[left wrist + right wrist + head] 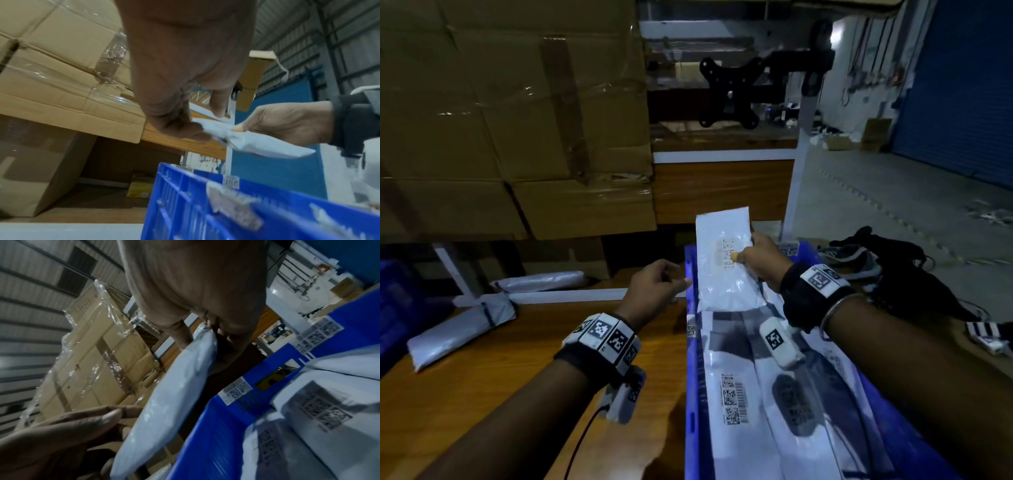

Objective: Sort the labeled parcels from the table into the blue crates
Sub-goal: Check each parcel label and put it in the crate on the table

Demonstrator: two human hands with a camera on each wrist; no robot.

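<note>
Far left on my desk lie two wrapped parcels. My left hand sits at the near edge of the white parcel; the head view suggests it has let go, the wrist view suggests fingertip contact, so I cannot tell. My right hand pinches that parcel, thumb on its label, above the blue crate, which already holds labeled parcels.
</note>
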